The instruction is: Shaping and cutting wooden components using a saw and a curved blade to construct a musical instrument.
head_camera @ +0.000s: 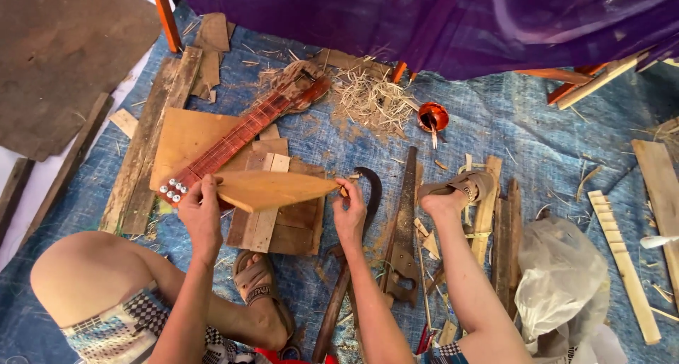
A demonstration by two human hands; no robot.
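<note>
You hold a tapered wooden board (272, 189) level at the centre of the frame, one hand at each end. Your left hand (200, 215) is clamped on its wide end, thumb side up; your right hand (350, 210) pinches the narrow tip between fingers and thumb. The hands are well apart, with the board spanning the gap between them.

Just behind the board, running toward the upper middle of the frame, lies a small red stringed instrument (244, 127) — its silver tuning pegs sit right beside your left hand. It rests on a light plywood sheet (185, 139) and some stacked planks (283, 222).

Right of your right hand, on the blue tarp (537, 137) covering the floor, lie a curved sickle (353, 251) with a long wooden handle and a handsaw (403, 229), side by side. Your sandalled right foot (456, 191) rests beyond the saw. A heap of wood shavings (371, 99) lies at the upper middle, and a crumpled plastic bag (562, 279) at the lower right.
</note>
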